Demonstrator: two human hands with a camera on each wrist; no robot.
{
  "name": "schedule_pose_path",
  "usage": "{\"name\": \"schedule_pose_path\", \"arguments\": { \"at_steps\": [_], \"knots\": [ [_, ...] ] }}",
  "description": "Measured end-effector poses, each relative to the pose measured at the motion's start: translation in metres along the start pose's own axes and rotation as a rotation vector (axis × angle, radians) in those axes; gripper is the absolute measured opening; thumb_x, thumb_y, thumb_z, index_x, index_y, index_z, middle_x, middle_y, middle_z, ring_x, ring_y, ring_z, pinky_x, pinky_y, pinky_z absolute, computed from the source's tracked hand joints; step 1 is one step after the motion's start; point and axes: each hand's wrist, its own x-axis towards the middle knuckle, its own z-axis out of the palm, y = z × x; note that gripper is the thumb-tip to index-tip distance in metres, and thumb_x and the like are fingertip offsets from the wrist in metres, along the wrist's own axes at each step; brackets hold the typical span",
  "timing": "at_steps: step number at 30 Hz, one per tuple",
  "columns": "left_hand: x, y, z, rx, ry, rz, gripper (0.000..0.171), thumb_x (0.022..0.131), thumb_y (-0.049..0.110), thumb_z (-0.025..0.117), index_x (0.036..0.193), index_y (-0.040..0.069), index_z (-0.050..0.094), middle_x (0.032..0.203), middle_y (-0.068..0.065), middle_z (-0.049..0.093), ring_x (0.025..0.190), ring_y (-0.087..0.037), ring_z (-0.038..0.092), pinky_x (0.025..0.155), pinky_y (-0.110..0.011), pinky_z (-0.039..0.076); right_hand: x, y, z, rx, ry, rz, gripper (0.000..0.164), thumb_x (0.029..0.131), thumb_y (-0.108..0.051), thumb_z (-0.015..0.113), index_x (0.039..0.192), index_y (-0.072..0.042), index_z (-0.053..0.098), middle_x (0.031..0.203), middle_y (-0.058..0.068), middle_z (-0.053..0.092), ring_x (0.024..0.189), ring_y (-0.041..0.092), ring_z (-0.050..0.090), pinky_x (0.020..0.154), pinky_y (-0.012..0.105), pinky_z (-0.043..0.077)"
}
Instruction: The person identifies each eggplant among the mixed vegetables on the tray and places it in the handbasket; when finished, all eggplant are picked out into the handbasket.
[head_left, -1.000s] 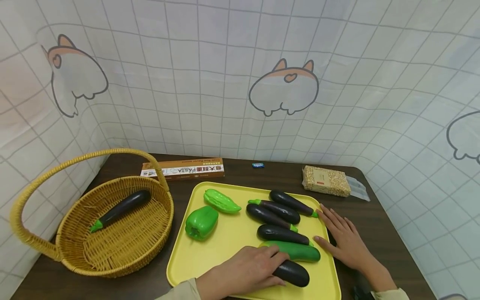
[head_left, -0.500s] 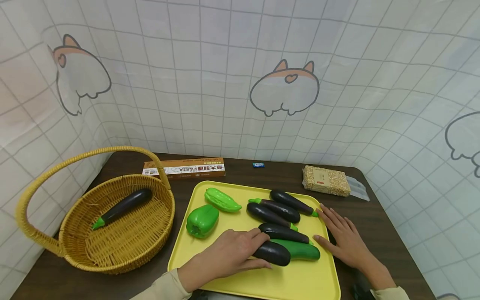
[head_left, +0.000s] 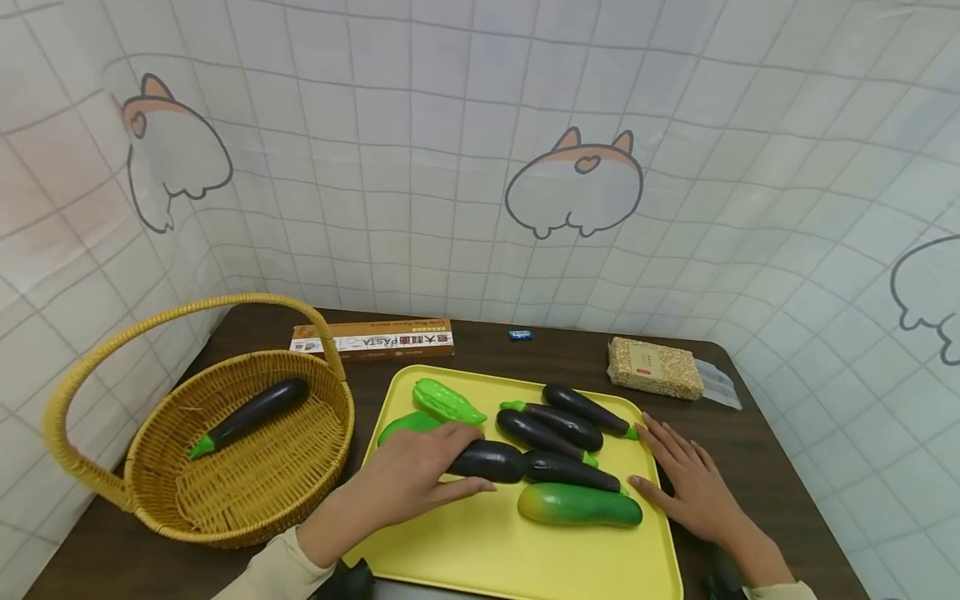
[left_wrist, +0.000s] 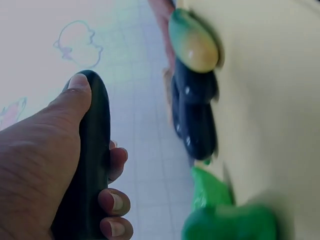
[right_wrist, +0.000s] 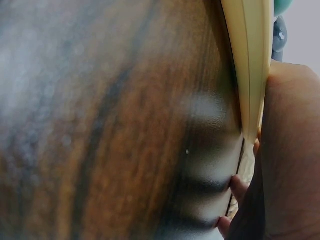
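Note:
My left hand (head_left: 408, 473) grips an eggplant (head_left: 489, 462) above the left part of the yellow tray (head_left: 450, 550). In the left wrist view the thumb lies along the dark eggplant (left_wrist: 95, 150) and the fingers curl round its other side. Several more eggplants (head_left: 567, 471) lie on the tray, with a green, yellow-ended cucumber-like vegetable (head_left: 581, 505) in front of them. A green bell pepper (head_left: 408, 423), partly hidden by the left hand, sits near a light green bumpy gourd (head_left: 447, 402). With fingers extended, my right hand (head_left: 693, 483) rests at the tray's right edge.
On the left stands a wicker basket (head_left: 337, 433) with a tall handle and one eggplant (head_left: 251, 417) inside. Along the back of the table lie a pasta box (head_left: 375, 340), a small blue packet (head_left: 520, 334) and a bag of grain (head_left: 654, 367).
The left hand has lifted the eggplant from the tray's front right and carried it left and farther back, uncovering the cucumber-like vegetable. The right hand has stayed in place.

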Motion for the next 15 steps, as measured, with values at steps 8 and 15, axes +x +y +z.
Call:
{"name": "schedule_pose_path", "arguments": {
  "at_steps": [8,15],
  "knots": [
    [-0.013,-0.020,-0.025,0.041,0.073,-0.076,0.051,0.096,0.061,0.071,0.125,0.019,0.065,0.101,0.007,0.070,0.068,-0.004,0.057,0.054,-0.024,0.044,0.000,-0.001,0.000,-0.004,0.005,0.006,0.077,0.103,-0.043,0.069,0.166,-0.014,0.035,0.172,0.010,0.025,0.151,0.046,0.029,0.109,0.076,0.021],
    [-0.025,-0.033,-0.035,0.051,0.117,-0.094,0.052,0.097,0.060,0.071,0.122,0.014,0.066,0.103,0.003,0.071,0.067,-0.005,0.058,0.053,-0.025,0.045,-0.001,-0.002,0.000,0.006,0.014,-0.003,0.077,0.103,-0.041,0.069,0.166,-0.014,0.035,0.172,0.010,0.026,0.151,0.046,0.029,0.108,0.077,0.022]
  ]
}}
